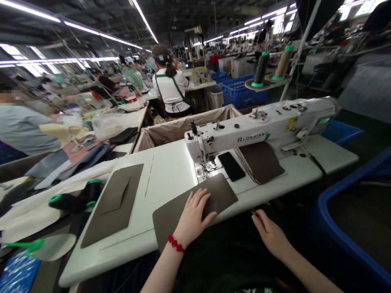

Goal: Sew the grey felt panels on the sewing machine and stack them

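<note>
My left hand lies flat, fingers spread, on a brown leather piece at the front of the white sewing table. The piece reaches up to the needle area of the white sewing machine. My right hand hovers below the table's front edge over dark cloth, fingers loosely extended, holding nothing that I can see. A black phone and another brown piece lie under the machine arm.
A stack of brown cut pieces sits at the table's left, with black thread spools beside it. A cloth-lined bin stands behind the table. Blue crates are at the right. Other workers sit at the left and ahead.
</note>
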The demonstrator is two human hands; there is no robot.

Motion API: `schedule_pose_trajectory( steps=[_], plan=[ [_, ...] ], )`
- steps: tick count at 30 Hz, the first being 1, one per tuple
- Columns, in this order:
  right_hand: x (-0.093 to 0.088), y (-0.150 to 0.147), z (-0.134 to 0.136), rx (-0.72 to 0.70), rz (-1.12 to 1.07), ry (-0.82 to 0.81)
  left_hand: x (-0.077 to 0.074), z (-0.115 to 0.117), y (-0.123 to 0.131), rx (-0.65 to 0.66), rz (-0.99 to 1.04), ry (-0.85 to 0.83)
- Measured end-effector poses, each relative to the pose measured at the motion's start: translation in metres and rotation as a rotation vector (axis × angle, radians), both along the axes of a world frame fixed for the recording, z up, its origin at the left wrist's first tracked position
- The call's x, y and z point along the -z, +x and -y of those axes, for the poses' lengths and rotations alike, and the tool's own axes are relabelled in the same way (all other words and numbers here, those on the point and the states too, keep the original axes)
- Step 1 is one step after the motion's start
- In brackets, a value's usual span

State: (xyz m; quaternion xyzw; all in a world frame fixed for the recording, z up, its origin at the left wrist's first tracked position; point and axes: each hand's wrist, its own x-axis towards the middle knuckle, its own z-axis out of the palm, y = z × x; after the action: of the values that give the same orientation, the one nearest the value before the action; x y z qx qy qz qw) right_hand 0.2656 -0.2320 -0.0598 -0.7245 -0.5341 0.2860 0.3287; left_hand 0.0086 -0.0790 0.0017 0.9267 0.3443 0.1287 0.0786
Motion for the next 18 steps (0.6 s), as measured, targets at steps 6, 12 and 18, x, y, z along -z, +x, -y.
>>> schedule_pose_trajectory(
  steps=[6,12,18],
  plan=[
    [0.0,-0.012,-0.014,-0.096,0.148,-0.018,0.019,0.026,0.024,0.058,-0.16,0.091],
    [0.003,-0.019,-0.022,-0.139,0.177,-0.007,0.018,0.032,0.016,0.063,-0.217,0.106],
    [0.009,-0.021,-0.025,-0.145,0.172,0.026,0.019,0.033,0.017,0.059,-0.191,0.09]
  ],
)
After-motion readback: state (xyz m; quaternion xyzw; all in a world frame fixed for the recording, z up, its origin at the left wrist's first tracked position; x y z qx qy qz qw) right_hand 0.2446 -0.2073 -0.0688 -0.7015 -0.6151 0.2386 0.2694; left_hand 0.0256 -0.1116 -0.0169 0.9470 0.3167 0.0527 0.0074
